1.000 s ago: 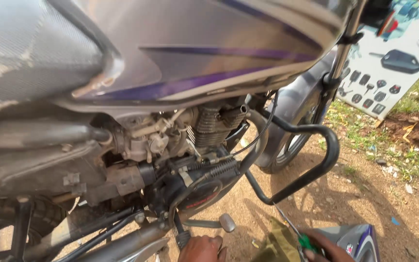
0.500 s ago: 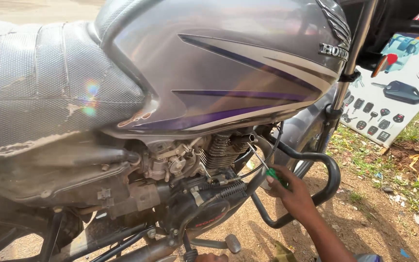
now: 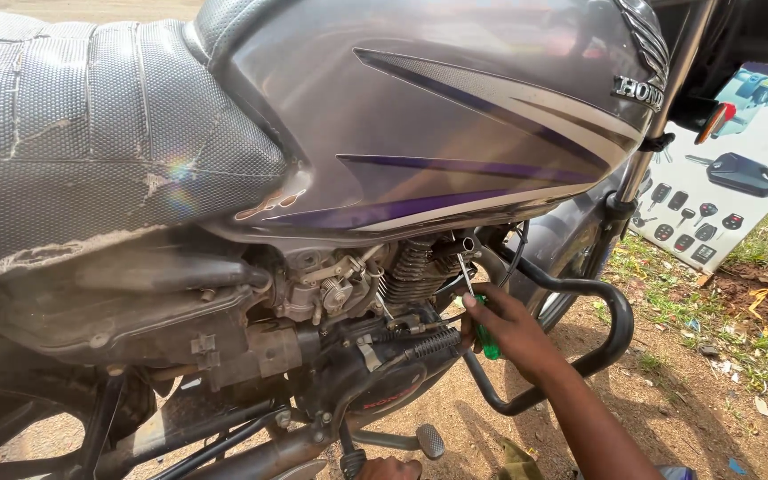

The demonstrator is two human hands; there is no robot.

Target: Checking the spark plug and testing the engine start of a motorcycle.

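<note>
Carefully now: right hand (image 3: 513, 329) grips the green-handled screwdriver (image 3: 476, 307) closed-fisted, tip apparently near the engine's cylinder fins (image 3: 412, 267); keep the shaft straight. Left hand (image 3: 390, 468), low near, grip unclear.

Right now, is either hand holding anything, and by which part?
The right hand holds a screwdriver by its green handle, shaft pointing up at the engine. The left hand barely shows at the bottom edge; its hold cannot be told.
</note>
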